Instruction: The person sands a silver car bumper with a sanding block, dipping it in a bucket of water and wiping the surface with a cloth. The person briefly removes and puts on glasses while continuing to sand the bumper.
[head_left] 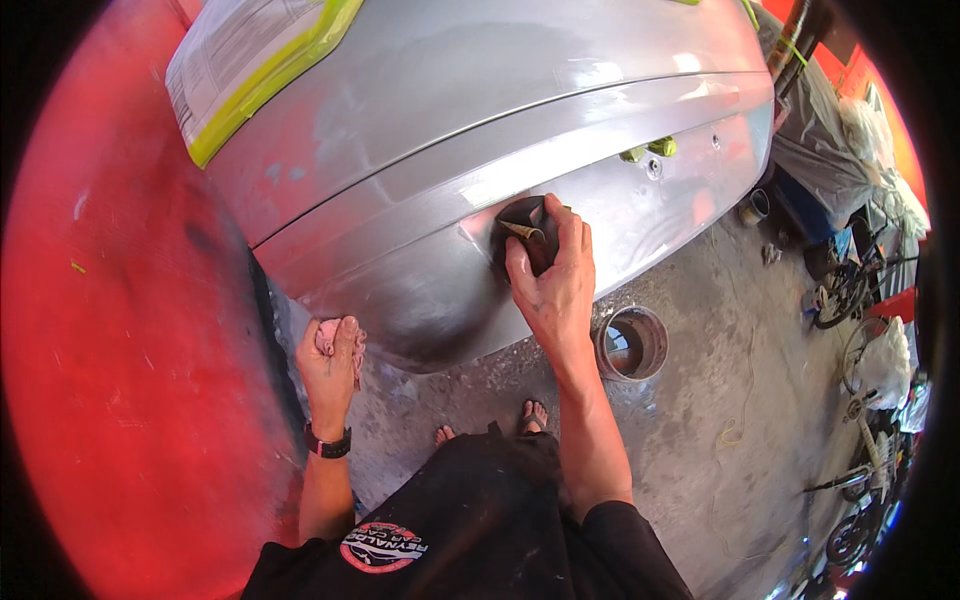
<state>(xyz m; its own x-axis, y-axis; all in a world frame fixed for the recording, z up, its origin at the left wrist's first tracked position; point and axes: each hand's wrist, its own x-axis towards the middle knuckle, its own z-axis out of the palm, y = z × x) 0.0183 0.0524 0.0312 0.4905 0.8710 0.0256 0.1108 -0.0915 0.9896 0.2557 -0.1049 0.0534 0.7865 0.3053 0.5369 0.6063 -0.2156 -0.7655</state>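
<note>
A silver-grey car bumper (380,235) with dark smudged patches curves across the upper middle. My right hand (562,285) is closed around a dark folded sheet of sandpaper (518,214), which lies against the bumper's face. One brownish edge of the sheet sticks up between thumb and fingers. Lower left, my left hand (325,378) grips a crumpled pink rag (326,338) beside the bumper's corner. That hand is apart from the bumper, and a dark watch circles its wrist.
An open round bucket (660,348) with liquid stands on the concrete floor (700,420) by my right forearm. Red wall (130,330) rises at left. Masking paper (225,65) edged with yellow-green tape (262,98) covers the upper left. Bicycles (862,350) and plastic sheeting (830,135) crowd the right.
</note>
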